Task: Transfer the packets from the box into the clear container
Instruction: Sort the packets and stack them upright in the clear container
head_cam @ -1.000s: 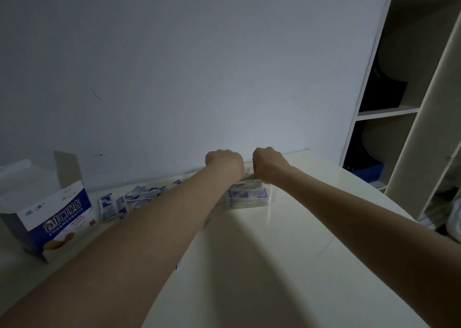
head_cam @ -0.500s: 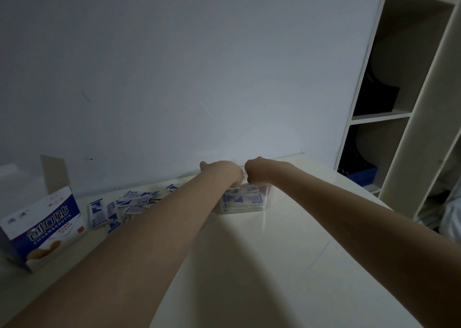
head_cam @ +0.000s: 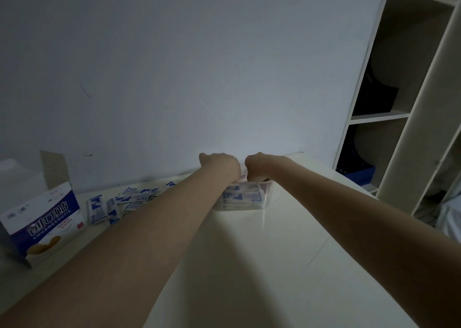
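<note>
From the head camera, both arms reach forward over the pale white bench (head_cam: 287, 265) to the small clear plastic container (head_cam: 268, 193) near the wall. The left hand (head_cam: 220, 164) and right hand (head_cam: 257, 165) sit close together at the container's top, knuckles up; their fingers curl downward out of sight, so what they hold cannot be told. Blue-and-white packets in the container (head_cam: 245, 198) fill it. More loose blue-and-white packets (head_cam: 117, 203) lie scattered on the bench left of the arms, beside the opened blue-and-white cardboard box (head_cam: 42, 218).
</note>
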`<state>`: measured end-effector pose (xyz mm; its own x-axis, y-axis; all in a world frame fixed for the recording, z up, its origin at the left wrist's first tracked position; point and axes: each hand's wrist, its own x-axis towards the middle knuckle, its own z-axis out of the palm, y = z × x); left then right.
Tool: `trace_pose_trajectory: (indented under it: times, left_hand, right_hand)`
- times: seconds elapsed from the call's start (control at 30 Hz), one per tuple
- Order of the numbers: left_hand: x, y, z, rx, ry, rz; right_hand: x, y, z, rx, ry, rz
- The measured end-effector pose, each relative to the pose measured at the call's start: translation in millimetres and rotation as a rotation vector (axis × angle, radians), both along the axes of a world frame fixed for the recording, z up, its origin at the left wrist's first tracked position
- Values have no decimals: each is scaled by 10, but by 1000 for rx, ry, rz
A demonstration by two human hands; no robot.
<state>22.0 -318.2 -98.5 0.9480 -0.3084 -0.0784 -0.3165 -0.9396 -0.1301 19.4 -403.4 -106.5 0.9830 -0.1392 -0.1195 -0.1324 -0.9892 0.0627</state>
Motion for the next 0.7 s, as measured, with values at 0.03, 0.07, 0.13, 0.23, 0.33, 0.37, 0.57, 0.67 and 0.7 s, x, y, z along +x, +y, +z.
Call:
trace_pose_trajectory:
  times: [0.03, 0.07, 0.13, 0.23, 0.33, 0.37, 0.57, 0.67, 0.7]
  left_hand:
    - [-1, 20, 31, -14, -56, -26]
    - [2, 46, 61, -40, -111, -54]
    - [-22, 145, 135, -120, -209, -102]
    - [-91, 405, 202, -222, -315, -152]
    - [-156, 786, 178, -261, -200, -120]
    - [-197, 951, 152, -251, -109, -105]
    - [-399, 1741, -109, 54, 311, -180]
    - [-394, 2011, -280, -12, 235, -140]
    - [-385, 2071, -316, -70, 183, -131]
  right_hand:
    - [-17, 6, 58, 23, -23, 1]
    - [-37, 16, 134, 52, -48, 5]
    - [-91, 82, 293, 104, -119, 28]
    - [-176, 255, 447, 171, -276, 106]
    - [-321, 518, 441, 345, -303, 216]
    - [-390, 654, 397, 377, -258, 264]
    - [-715, 1330, -111, 220, 3, 557]
    - [-769, 1519, -354, 188, 47, 616]
    - [-773, 1555, -384, 225, 53, 610]
